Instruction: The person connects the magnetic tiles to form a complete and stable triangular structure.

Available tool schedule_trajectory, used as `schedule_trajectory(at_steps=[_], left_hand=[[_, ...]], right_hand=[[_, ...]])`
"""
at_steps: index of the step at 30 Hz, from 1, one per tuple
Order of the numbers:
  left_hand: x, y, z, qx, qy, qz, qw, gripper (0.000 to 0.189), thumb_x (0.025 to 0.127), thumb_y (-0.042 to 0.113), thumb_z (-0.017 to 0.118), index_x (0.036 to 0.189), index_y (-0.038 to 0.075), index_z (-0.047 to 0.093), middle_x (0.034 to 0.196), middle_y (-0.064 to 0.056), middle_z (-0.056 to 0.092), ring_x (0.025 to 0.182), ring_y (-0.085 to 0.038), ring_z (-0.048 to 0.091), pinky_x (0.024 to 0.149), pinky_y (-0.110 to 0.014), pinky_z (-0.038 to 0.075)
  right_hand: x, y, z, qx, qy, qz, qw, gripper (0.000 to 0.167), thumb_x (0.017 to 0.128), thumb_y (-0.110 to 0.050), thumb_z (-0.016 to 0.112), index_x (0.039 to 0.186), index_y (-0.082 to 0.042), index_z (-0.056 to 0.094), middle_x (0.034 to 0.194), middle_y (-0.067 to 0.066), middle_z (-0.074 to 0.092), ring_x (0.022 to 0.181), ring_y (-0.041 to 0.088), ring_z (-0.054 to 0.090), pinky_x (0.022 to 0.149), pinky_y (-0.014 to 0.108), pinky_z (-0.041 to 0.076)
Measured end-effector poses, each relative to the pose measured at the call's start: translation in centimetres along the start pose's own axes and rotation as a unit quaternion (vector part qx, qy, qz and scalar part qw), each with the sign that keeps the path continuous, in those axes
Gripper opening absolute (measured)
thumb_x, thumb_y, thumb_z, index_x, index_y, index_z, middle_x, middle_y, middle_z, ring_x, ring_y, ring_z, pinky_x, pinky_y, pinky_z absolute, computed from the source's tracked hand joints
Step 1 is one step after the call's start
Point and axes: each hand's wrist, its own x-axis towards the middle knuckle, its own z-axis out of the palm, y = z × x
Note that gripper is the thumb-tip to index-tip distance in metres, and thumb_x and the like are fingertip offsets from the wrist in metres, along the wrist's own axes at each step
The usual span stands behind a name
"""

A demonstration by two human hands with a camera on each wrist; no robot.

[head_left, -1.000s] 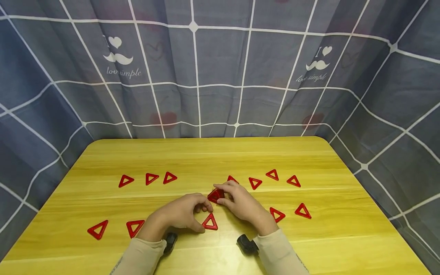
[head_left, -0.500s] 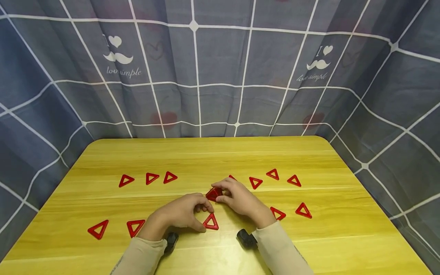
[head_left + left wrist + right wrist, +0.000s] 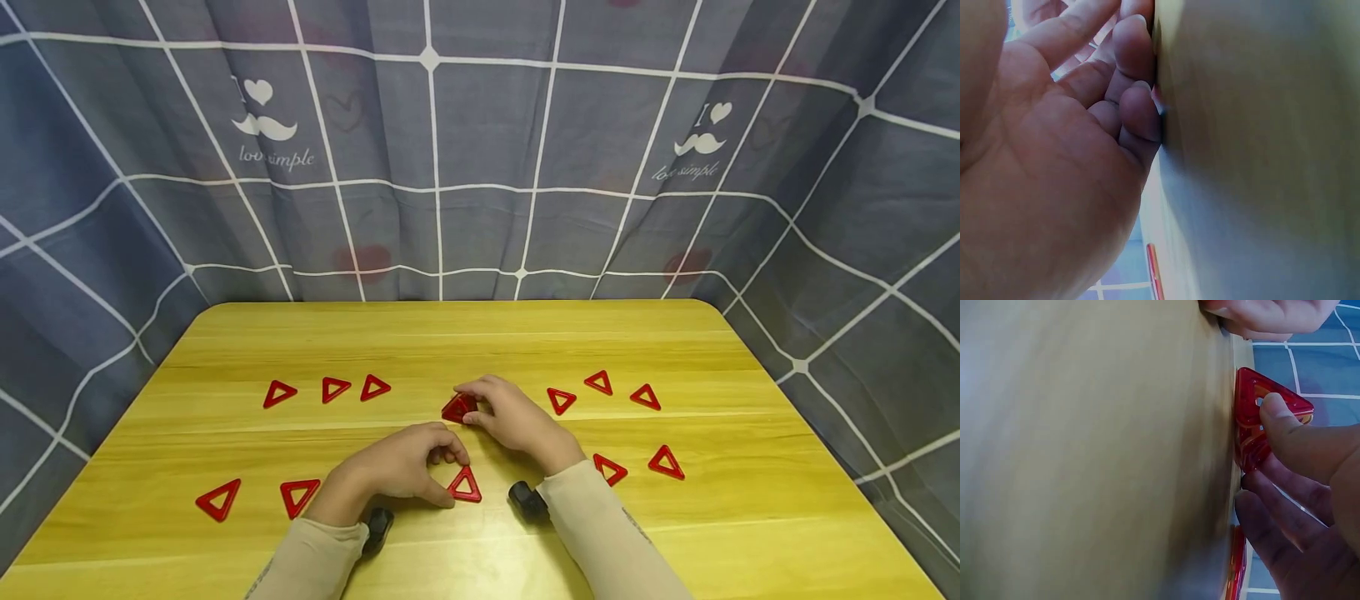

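My right hand point(image 3: 517, 421) grips a small pyramid of red translucent triangle tiles point(image 3: 457, 407) near the middle of the table. In the right wrist view its thumb presses on one face of the pyramid point(image 3: 1257, 403), which stands on the tabletop with the other fingers behind it. Nearer the front, my left hand point(image 3: 408, 462) holds a flat red triangle tile point(image 3: 466, 485), thumb at its left corner and a fingertip at its top corner. The left wrist view shows the left hand's curled fingers point(image 3: 1138, 109) against the tabletop; the tile is mostly hidden there.
More red triangle tiles lie flat: a row at the back left point(image 3: 335, 389), several at the back right point(image 3: 561, 401), two at the front left point(image 3: 219, 500) and two at right point(image 3: 666, 462). A grey checked curtain point(image 3: 480, 167) surrounds the yellow wooden table point(image 3: 480, 333).
My right hand has shifted left and away from me with the pyramid, and now covers the tile that showed behind it. The left hand stays at its tile.
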Motion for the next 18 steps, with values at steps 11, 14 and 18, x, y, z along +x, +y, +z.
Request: schedule_trajectory(at_steps=[11, 14, 18], left_hand=[[0.1, 0.0, 0.1, 0.002, -0.001, 0.006, 1.0000, 0.043, 0.074, 0.021, 0.092, 0.108, 0.019, 0.066, 0.099, 0.003, 0.057, 0.092, -0.017, 0.052, 0.082, -0.031, 0.043], [0.1, 0.0, 0.2, 0.003, -0.009, 0.009, 0.9999, 0.051, 0.074, 0.020, 0.092, 0.118, 0.020, 0.066, 0.106, 0.004, 0.057, 0.098, -0.016, 0.053, 0.088, -0.032, 0.044], [0.0, 0.0, 0.2, 0.019, -0.016, 0.006, 0.9997, 0.053, 0.074, 0.019, 0.090, 0.123, 0.026, 0.069, 0.113, 0.008, 0.056, 0.105, -0.012, 0.053, 0.095, -0.035, 0.044]], right_hand=[[-1.1, 0.7, -1.3, 0.075, 0.058, 0.047, 0.9944, 0.070, 0.078, -0.017, 0.089, 0.140, -0.008, 0.059, 0.127, 0.010, 0.062, 0.103, 0.027, 0.056, 0.090, 0.043, 0.048], [-1.6, 1.2, -2.0, 0.063, 0.083, 0.066, 0.9924, 0.065, 0.077, -0.015, 0.090, 0.136, -0.008, 0.063, 0.125, 0.009, 0.061, 0.104, 0.029, 0.057, 0.091, 0.044, 0.048], [-2.1, 1.9, -2.4, 0.044, 0.090, 0.077, 0.9919, 0.055, 0.081, -0.010, 0.086, 0.132, -0.006, 0.065, 0.131, 0.009, 0.059, 0.116, 0.032, 0.057, 0.099, 0.048, 0.045]])
